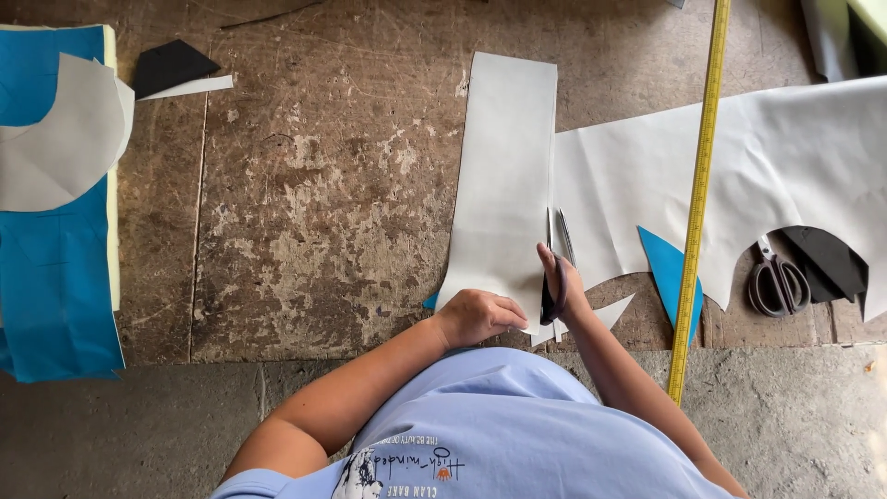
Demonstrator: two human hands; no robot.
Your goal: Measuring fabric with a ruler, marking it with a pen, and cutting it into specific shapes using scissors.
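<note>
Pale grey sheet [504, 185], long and flat, under left hand [476, 316]; right hand [562, 286] grip closed on scissors [557, 249]

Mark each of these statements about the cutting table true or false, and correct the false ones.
1. The right hand works scissors into the grey sheet. True.
2. The left hand lies flat on the blue fabric at the far left. False: it presses on the grey sheet's near edge.
3. A second pair of scissors lies unheld on the table, beyond the yellow measuring tape. True.
4. The yellow measuring tape is coiled into a roll. False: it runs straight across the table.
5. The blue fabric at the left edge has a grey curved piece on it. True.
</note>
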